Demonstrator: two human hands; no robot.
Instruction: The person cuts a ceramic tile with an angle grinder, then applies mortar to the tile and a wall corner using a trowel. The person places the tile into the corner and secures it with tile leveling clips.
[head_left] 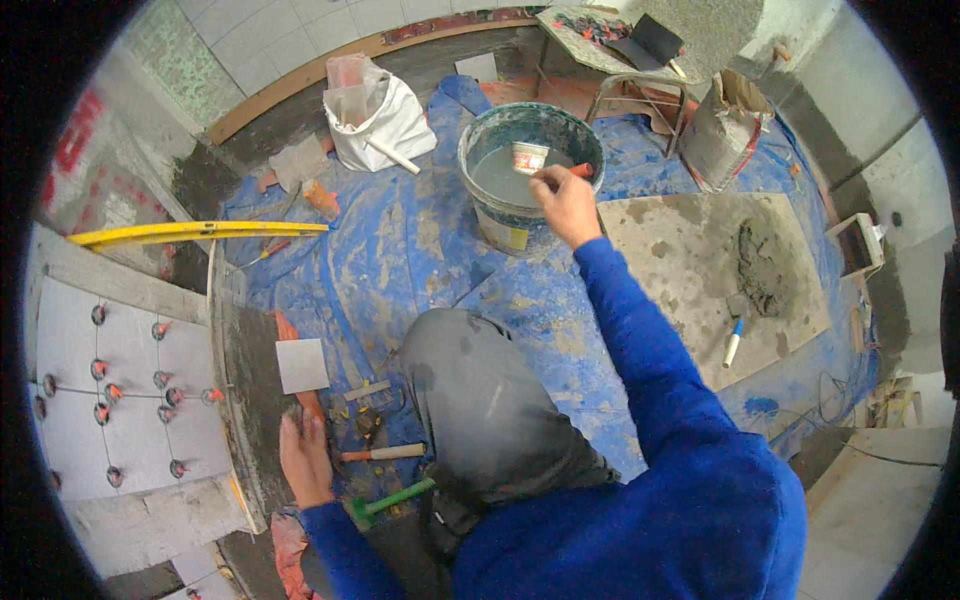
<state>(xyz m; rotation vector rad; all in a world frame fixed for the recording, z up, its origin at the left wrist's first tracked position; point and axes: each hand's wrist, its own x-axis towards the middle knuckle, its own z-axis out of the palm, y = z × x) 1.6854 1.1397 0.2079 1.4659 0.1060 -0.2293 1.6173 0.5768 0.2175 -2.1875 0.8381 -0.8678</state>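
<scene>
My right hand [568, 208] is over the right rim of a dark bucket [500, 218] of cloudy grey liquid. Its fingers are closed round a short orange-red handle [581, 171]; the far end of this tool is hidden. Just beyond the fingertips, a white printed cup [528, 157] shows above the liquid; I cannot tell whether it joins the handle. Low on the left, my left hand [305, 455] has its fingers stretched out, beside a raised grey ledge [255, 400]. Close to it are a white square tile [301, 366], a wooden-handled tool [385, 452] and a green-handled tool [392, 500].
Tiles with levelling clips [130, 390] cover the left ledge, below a yellow level [200, 232]. A white sack [380, 130] stands beyond. On the right, a board [690, 270] carries a mortar heap [762, 270] and a white-handled tool [734, 343]. A paper bag [722, 130] stands behind.
</scene>
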